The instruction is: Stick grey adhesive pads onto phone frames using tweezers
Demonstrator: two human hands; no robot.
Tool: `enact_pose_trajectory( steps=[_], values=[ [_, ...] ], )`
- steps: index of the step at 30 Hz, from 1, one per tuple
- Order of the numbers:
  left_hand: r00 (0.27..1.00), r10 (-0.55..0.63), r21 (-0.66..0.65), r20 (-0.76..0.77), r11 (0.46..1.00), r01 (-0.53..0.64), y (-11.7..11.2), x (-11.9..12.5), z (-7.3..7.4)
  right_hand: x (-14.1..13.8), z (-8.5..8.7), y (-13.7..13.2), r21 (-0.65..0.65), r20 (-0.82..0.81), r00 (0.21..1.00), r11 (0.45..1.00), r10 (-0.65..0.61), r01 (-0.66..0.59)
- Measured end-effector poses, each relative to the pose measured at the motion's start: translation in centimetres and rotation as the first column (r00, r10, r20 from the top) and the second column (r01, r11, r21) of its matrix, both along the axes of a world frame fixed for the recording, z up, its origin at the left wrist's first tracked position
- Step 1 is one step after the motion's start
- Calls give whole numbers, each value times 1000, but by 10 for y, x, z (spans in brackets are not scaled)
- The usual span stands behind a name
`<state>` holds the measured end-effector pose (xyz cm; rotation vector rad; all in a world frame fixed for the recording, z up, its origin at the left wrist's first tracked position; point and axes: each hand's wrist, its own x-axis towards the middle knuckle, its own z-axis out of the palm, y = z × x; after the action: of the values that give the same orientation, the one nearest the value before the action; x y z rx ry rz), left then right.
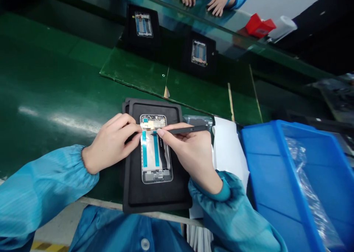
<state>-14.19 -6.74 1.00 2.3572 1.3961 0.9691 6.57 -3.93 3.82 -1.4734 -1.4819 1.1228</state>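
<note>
Though half-hidden, likely phone frame (151, 158) under hands (110, 145) (188, 156)

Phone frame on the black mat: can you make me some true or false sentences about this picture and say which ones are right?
1. The right hand holds a thin black tool over the phone frame. True.
2. The phone frame lies inside the blue bin. False: it lies on a black mat, and the blue bin is off to the right.
3. Another person's hand shows at the far side. True.
4. The left hand holds a red box. False: it touches the edge of the phone frame, and a red box sits far off at the top right.
</note>
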Motion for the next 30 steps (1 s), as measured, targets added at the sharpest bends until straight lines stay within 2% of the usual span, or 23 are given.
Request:
enact_pose_trajectory(
  steps=[30],
  values=[
    [999,-4,-24,-51,1000,3,-1,-1,2,1,0,1,64,90,995,997,32,-37]
  ],
)
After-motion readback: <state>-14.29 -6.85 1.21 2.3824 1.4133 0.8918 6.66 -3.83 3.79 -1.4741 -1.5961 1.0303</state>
